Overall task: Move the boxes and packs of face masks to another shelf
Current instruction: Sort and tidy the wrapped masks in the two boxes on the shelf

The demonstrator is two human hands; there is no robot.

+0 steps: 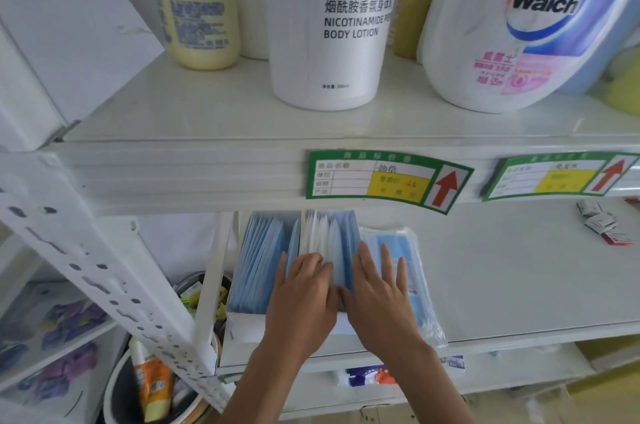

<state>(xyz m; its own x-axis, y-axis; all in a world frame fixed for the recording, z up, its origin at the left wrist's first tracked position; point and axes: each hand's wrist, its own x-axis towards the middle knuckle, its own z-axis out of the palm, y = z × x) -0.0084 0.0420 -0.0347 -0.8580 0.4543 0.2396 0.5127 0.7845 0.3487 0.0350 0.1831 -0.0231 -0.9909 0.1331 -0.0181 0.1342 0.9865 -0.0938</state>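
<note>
My left hand (301, 299) and right hand (381, 295) lie on the open box of face masks (263, 271) on the lower shelf (519, 285), fingers relaxed, clasping nothing yet; next, I judge, comes gripping its sides to lift.

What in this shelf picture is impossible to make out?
- Head view: far end of the mask box, hidden behind the upper shelf's edge.
- Price tag writing: blurred.
- Small packets at right: too small to identify.
- Plastic-wrapped mask pack: partly covered by the right hand.
</note>
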